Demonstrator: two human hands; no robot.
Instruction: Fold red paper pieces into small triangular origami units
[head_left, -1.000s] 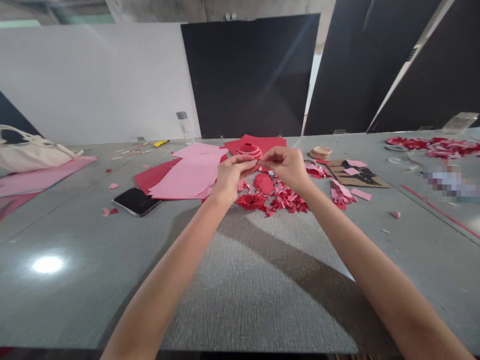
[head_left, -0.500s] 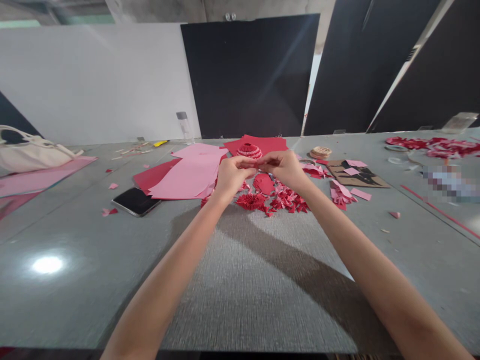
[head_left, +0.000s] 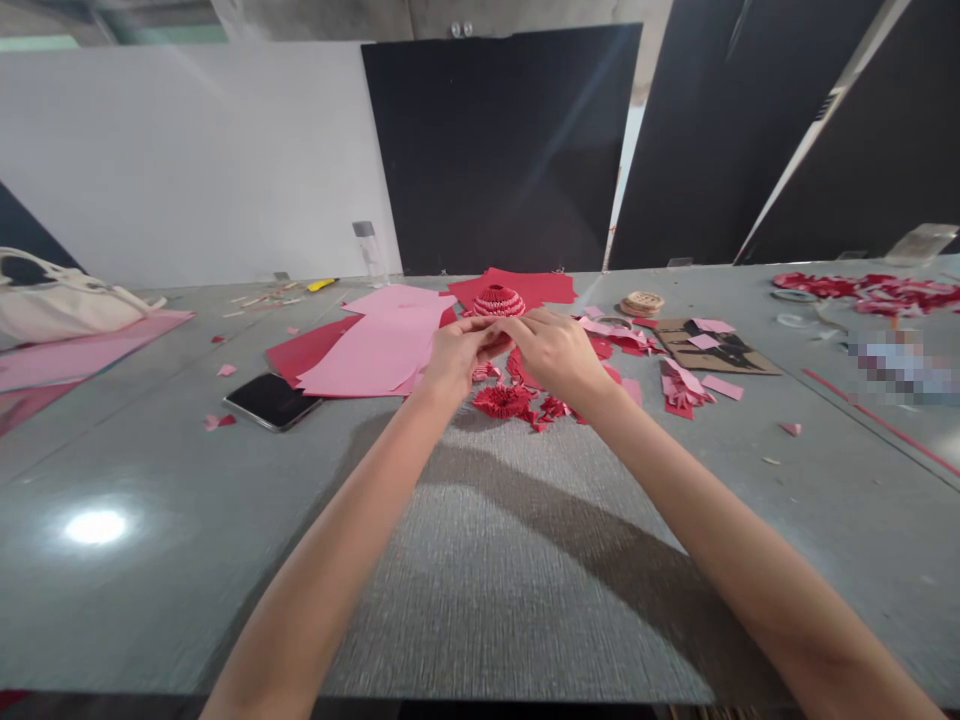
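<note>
Over the middle of the table, my left hand [head_left: 457, 355] and my right hand [head_left: 559, 355] meet at the fingertips. Both are closed in a pinch; whatever they hold, if anything, is hidden behind the fingers. Just beyond them sits a round red-and-pink structure of folded paper [head_left: 498, 301]. A red ring of folded paper pieces [head_left: 502, 402] lies on the table below my hands. Small folded red pieces [head_left: 553, 408] are scattered beside it, partly covered by my right hand and wrist.
Pink paper sheets [head_left: 375, 350] and a black phone [head_left: 272, 400] lie to the left. Right of my hands are a brown cardboard piece [head_left: 750, 362], pink slips [head_left: 722, 387] and a wooden disc stack [head_left: 641, 303]. A clear bottle [head_left: 368, 255] stands at the back.
My right hand has turned over and shifted slightly down and left, its back now covering more of the red pieces. My left hand has dropped a little, still meeting the right.
</note>
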